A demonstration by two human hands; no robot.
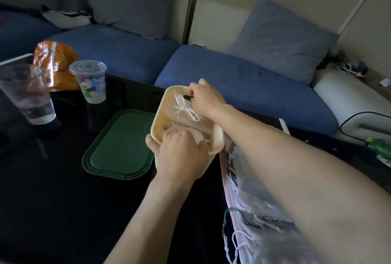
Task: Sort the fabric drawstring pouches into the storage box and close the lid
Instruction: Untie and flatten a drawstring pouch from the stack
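Note:
A cream storage box [160, 107] stands open on the dark table. Inside lies a sheer white drawstring pouch [184, 109] with loose white cords. My right hand [208, 100] reaches over the far rim and pinches a small dark piece at the pouch's top. My left hand [179, 153] grips the box's near rim, thumb outside on the left, fingers curled inside over another white pouch [197, 136]. The green lid [118, 145] lies flat on the table to the left of the box. More pouches with white and dark cords [254, 211] are heaped under my right forearm.
Two clear plastic cups [27, 92] [91, 82] stand on the table's left side, with an orange snack bag [55, 63] behind them. A blue sofa [243, 77] with grey cushions runs along the far table edge. A green object [378, 147] lies at the right.

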